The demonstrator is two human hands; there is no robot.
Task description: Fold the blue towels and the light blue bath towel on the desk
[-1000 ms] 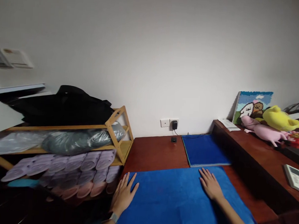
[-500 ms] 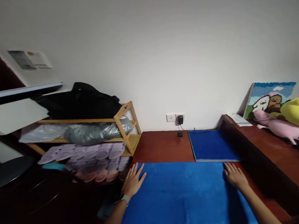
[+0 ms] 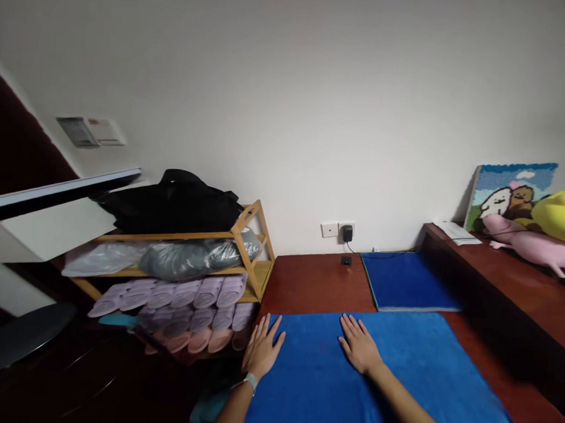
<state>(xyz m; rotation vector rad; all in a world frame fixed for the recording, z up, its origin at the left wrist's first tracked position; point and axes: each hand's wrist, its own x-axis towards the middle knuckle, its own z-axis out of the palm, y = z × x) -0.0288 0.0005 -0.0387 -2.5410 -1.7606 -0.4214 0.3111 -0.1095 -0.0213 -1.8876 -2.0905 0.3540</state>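
Observation:
A bright blue cloth (image 3: 426, 370) lies spread out over the front of the reddish-brown table (image 3: 311, 281). At the cloth's left edge rests my left hand (image 3: 262, 348), flat with its fingers stretched; a grey band circles the wrist. My right hand (image 3: 359, 345) is also flat on the cloth, near the middle of its far edge, fingers extended. Neither hand grips anything. Behind the cloth, a darker blue folded cloth or mat (image 3: 409, 281) with a light green edge lies toward the wall.
Left of the table stands a wooden rack (image 3: 256, 248) with a black bag (image 3: 174, 199), plastic-wrapped items and rows of slippers (image 3: 197, 292). A raised ledge (image 3: 519, 293) on the right holds a pink plush toy (image 3: 531, 242). A black plug (image 3: 347, 232) sits in the wall socket.
My right hand has slid left across the blue cloth, from its far right corner to the middle of the far edge. My left hand stays at the left edge. The view has shifted slightly.

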